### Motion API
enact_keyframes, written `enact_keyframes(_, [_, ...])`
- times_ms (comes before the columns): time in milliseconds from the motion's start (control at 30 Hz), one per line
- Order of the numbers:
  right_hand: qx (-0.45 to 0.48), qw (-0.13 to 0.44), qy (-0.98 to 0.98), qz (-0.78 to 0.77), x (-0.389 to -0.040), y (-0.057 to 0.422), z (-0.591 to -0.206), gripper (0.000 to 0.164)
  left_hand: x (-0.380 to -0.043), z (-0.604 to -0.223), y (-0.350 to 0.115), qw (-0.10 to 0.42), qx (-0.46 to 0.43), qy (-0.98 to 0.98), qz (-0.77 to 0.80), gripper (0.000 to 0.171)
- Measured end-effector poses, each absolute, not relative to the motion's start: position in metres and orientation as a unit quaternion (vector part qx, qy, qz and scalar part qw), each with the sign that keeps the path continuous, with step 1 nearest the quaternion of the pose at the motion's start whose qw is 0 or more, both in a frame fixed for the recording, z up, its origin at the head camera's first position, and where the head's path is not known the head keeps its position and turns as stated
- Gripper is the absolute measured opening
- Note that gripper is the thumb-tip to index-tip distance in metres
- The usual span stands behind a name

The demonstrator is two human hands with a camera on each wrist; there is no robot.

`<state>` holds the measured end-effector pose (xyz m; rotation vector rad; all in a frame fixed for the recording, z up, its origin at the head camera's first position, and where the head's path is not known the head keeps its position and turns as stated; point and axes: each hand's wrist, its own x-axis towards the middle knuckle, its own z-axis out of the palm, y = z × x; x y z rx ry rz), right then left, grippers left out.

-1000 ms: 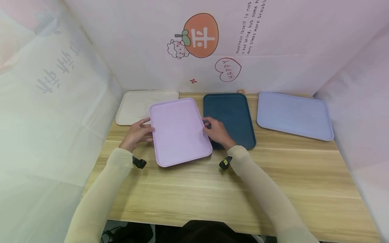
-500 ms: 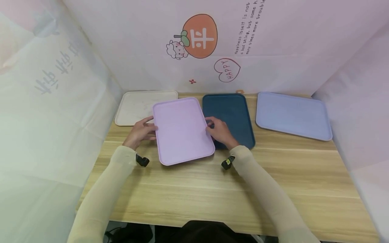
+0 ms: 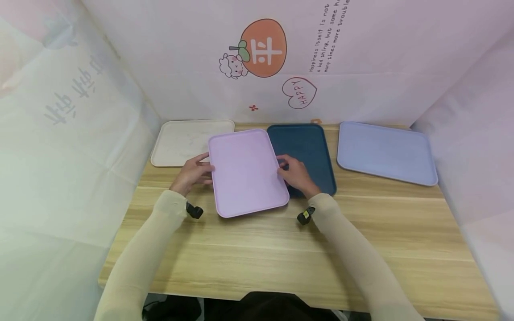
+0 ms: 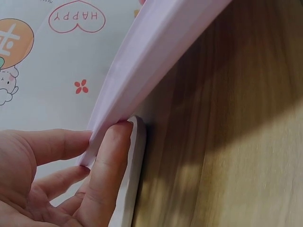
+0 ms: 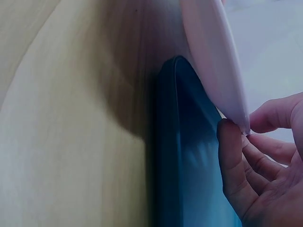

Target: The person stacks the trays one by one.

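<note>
A lilac rectangular tray (image 3: pixel 249 174) is held up between both hands, slightly turned, its long sides running toward the body. My left hand (image 3: pixel 192 174) pinches its left rim, thumb on top and fingers beneath, as the left wrist view also shows the tray's wall (image 4: pixel 137 66). On the opposite rim, my right hand (image 3: pixel 296 174) pinches with thumb and fingers; in the right wrist view the lilac tray (image 5: pixel 213 56) hangs above the dark blue tray (image 5: pixel 203 165). The lilac tray overlaps the cream tray (image 3: pixel 176 142) and the dark blue tray (image 3: pixel 309 151) in the head view.
A periwinkle tray (image 3: pixel 385 154) lies at the back right of the wooden table (image 3: pixel 257 258). Cloth walls with printed drawings enclose the back and both sides. The dark blue tray stands between the lilac and periwinkle ones.
Both hands have carried the lilac tray a little to the right, so it covers more of the dark blue tray and less of the cream one. The grips look the same.
</note>
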<state>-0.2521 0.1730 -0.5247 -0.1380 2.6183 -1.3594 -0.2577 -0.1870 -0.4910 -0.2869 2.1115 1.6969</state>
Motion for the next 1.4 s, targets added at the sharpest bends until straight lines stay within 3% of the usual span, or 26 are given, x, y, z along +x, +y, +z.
enact_keyframes(1400, [-0.028,0.062,0.883,-0.465,-0.250,0.226,-0.524,0.050,-0.282,-0.496,-0.133,0.211,-0.093,0.746,0.625,0.075])
